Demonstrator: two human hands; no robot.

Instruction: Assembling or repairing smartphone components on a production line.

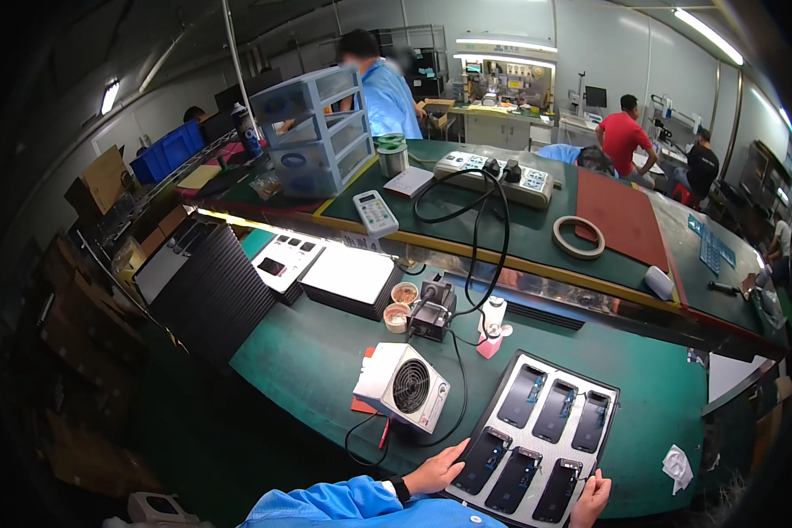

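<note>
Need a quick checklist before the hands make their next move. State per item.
1. Bare left hand at the left edge of the black rectangular tray with white lining: ok.
2. Bare right hand at the tray's right edge: ok.
3. Both hands gripping firmly: cannot tell; the undersides are hidden.
4. Six flat black rectangular phone-screen parts inside the tray, two rows of three: ok.
5. White box-shaped fan with round black grille standing apart from the tray: ok.
6. Crumpled white tissue-like scrap off the tray: ok, it lies to the right.
</note>
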